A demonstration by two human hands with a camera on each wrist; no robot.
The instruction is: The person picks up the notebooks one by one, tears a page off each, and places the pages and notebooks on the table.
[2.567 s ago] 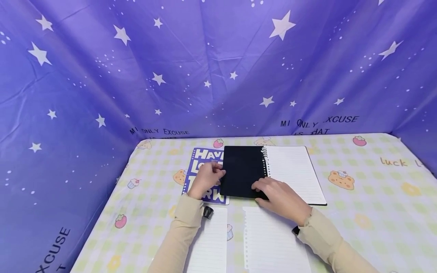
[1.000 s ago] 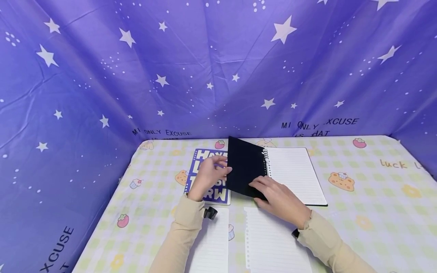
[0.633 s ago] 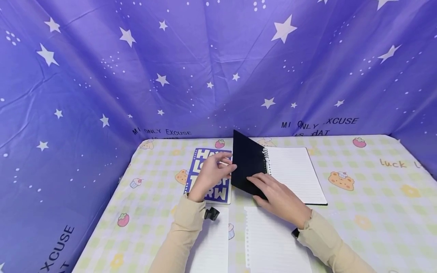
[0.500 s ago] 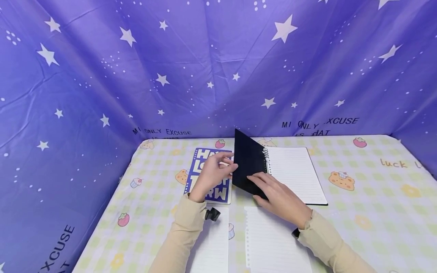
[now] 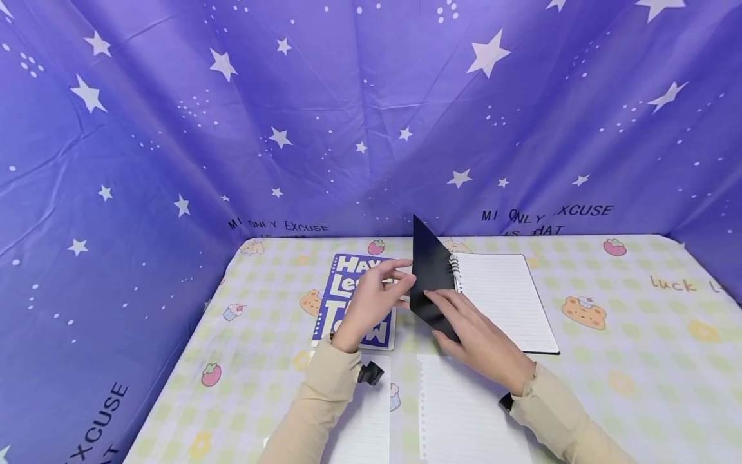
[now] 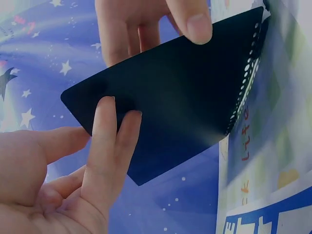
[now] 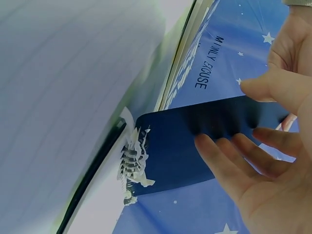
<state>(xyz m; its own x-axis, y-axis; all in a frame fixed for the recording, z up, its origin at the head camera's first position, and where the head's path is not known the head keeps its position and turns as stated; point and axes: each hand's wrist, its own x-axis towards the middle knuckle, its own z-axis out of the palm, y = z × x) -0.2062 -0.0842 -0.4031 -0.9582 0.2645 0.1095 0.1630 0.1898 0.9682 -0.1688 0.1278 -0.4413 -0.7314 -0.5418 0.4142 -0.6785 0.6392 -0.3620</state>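
The notebook's black cover (image 5: pixel 429 277) stands tilted up from its coil binding (image 5: pixel 454 265), with lined pages (image 5: pixel 501 293) lying flat to the right. My left hand (image 5: pixel 377 299) pinches the cover's free edge; in the left wrist view its fingers lie on the black face, with the thumb at the edge. Along the lower edge, my right hand (image 5: pixel 478 335) grips the cover between thumb and fingers. White torn paper bits (image 7: pixel 141 165) cling to the coil in the right wrist view. A purple cover with white lettering (image 5: pixel 342 303) lies partly behind my left hand.
Two loose lined sheets lie nearer me: the left sheet (image 5: pixel 368 425) under my left forearm, the right sheet (image 5: pixel 458 412) with a ragged punched edge. A checked tablecloth (image 5: pixel 632 335) covers the table; a purple star-printed curtain (image 5: pixel 324 116) hangs behind.
The black cover has risen from lying flat on the left, partly over the purple cover, to a steep tilt. My left hand has moved rightward with its edge; more of the purple cover shows.
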